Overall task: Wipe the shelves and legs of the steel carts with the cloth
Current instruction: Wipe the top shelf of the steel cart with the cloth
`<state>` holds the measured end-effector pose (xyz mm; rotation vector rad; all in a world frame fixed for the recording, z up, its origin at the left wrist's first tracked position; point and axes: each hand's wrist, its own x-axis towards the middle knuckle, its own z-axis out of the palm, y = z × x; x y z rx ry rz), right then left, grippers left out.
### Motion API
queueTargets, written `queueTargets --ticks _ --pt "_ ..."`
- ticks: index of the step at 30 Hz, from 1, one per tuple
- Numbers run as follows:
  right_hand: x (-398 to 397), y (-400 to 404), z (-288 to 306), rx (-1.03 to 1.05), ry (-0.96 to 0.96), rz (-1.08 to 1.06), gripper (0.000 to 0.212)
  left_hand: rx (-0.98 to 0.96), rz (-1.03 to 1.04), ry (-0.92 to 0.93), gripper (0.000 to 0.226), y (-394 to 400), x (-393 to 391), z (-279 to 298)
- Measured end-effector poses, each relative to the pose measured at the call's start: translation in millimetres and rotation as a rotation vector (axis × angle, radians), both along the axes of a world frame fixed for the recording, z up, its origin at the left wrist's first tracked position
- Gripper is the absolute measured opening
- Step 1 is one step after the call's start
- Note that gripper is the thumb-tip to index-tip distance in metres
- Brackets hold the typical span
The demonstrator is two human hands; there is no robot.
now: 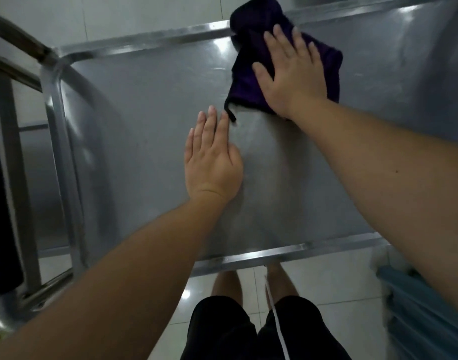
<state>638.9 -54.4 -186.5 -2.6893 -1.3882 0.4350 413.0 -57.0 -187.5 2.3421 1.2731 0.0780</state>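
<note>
While we look down from the head camera, we see the top shelf (150,131) of a steel cart, a flat grey metal sheet with a raised shiny rim on its far and near edges. Our right hand (291,74) lies flat on a dark purple cloth (248,81), with the fingers straight and a little spread, the thumb out to the left. It presses the cloth on the shelf and does not curl around it. The cloth is at the far side of the shelf, bunched, and its upper part reaches over the far rim. 1 thin dark corner of the cloth hangs toward our left hand (212,162).

Our left hand is flat on the bare metal near the middle of the shelf, fingers straight and close together, and it holds nothing. Its fingertips are just beside the cloth's corner; if they touch it, we cannot tell.

At the left end of the cart we see the curved handle (17,35) and the upright tubes of the frame, and a lower shelf (41,188) shows under them. Below the near rim we see our 2 bare legs and black shorts (222,331) above a pale tiled floor (331,281). At the right edge there is a blue thing (417,307) with ridges, too blurred to name.
</note>
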Motion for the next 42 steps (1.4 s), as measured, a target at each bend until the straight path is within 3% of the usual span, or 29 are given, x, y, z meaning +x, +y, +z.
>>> queueTargets --ticks 9,16,22,29,33,37,42 --pt "-101.6 -128.3 7.4 -0.052 0.051 0.235 0.091 -0.286 -0.065 -0.087 0.064 20.0 -6.8 19.5" --pt "-173.8 -232.4 7.9 -0.091 0.126 0.453 0.11 -0.462 -0.192 0.035 0.063 41.5 -4.5 36.0" --pt "-175.7 -250.1 23.9 -0.121 0.158 0.592 0.086 -0.5 -0.253 0.148 0.07 47.5 -10.7 69.1" --pt "-198.7 -260.4 52.9 -0.038 0.113 0.56 0.073 -0.501 -0.359 0.344 0.069 0.2 -68.7 100.5" --pt "-212.9 -256.6 77.7 -0.216 0.194 0.523 0.062 -0.503 -0.405 0.398 0.071 -22.8 -97.3 115.3" --pt "-217.8 -240.4 102.9 -0.496 0.261 0.451 0.034 -0.473 -0.402 0.402 0.072 -41.5 -117.5 128.3" --pt "-217.9 -230.3 124.2 -0.554 0.337 0.376 0.027 -0.443 -0.345 0.399 0.071 -69.1 -145.7 143.1"
